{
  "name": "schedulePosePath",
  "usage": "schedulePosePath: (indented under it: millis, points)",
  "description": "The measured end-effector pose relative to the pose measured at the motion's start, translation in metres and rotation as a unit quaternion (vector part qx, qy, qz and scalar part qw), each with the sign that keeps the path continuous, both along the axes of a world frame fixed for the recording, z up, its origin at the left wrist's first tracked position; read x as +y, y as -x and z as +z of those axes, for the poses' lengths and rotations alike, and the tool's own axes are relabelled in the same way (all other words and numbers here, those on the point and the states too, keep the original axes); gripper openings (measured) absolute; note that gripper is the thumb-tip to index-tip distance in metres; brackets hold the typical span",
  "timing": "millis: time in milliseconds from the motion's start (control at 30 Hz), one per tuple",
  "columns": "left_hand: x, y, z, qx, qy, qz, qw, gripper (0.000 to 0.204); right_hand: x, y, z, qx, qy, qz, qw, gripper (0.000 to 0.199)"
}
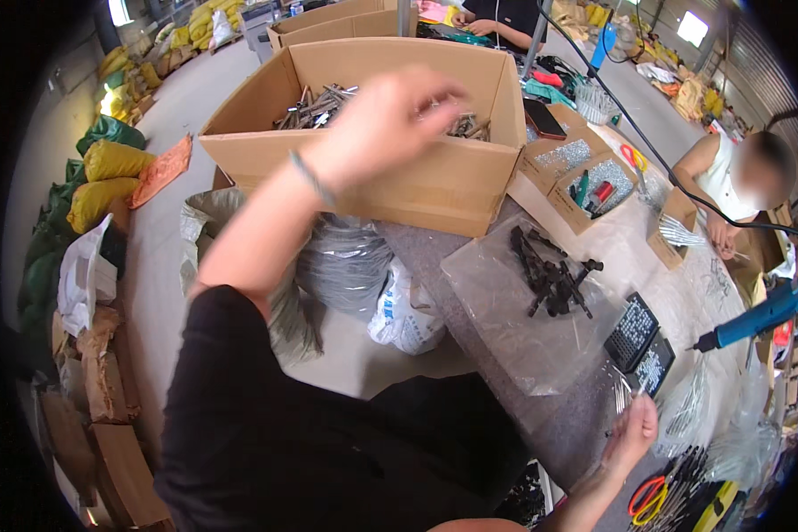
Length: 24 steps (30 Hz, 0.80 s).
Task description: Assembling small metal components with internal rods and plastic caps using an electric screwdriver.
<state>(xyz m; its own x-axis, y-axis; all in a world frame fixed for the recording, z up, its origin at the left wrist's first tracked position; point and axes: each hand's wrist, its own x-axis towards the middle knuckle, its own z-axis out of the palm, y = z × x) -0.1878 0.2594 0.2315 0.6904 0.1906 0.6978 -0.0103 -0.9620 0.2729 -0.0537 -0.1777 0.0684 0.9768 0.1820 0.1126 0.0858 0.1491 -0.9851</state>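
My left hand (397, 115) is raised over the near wall of a large open cardboard box (417, 182). It is smeared by motion, and I cannot make out anything in its fingers. Inside the box lie many slim metal parts (315, 108), partly covered by my hand and wrist. Low on the right, my right hand (631, 432) is closed in a pinch beside a small black two-part tray (631, 332) of tiny bright pieces. Whatever sits between those fingertips is too small to name. Several thin metal rods (621, 390) lie just beyond this hand.
Black metal parts (554, 270) rest on a clear plastic sheet (496, 310). A blue power screwdriver (758, 315) hangs at the right. Yellow-and-red scissors (649, 501) lie near the lower edge. Small cardboard trays (554, 191) hold tiny fasteners. A co-worker (727, 177) sits across the table.
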Motion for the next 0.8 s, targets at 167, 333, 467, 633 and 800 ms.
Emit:
schedulePosePath:
  millis: [167,333,467,633,800]
  points:
    - [0.173,-0.016,-0.017,0.398,-0.18,0.238,0.867,0.044,-0.021,-0.027,-0.031,0.045,-0.056,0.083,0.994,0.011]
    - [0.247,-0.027,-0.041,0.516,-0.264,0.283,0.764,0.05,-0.038,-0.039,-0.073,0.042,-0.122,0.116,0.985,0.013]
    - [0.302,-0.044,-0.055,0.521,0.004,0.352,0.777,0.071,-0.03,-0.038,-0.085,0.036,-0.11,0.076,0.99,0.015]
    - [0.384,-0.001,-0.106,0.46,0.168,0.381,0.784,0.089,-0.019,-0.039,-0.066,0.065,-0.096,0.062,0.991,0.012]
    - [0.389,-0.022,-0.13,0.423,0.251,0.302,0.817,0.088,-0.013,-0.025,-0.048,0.102,-0.049,-0.009,0.994,0.019]
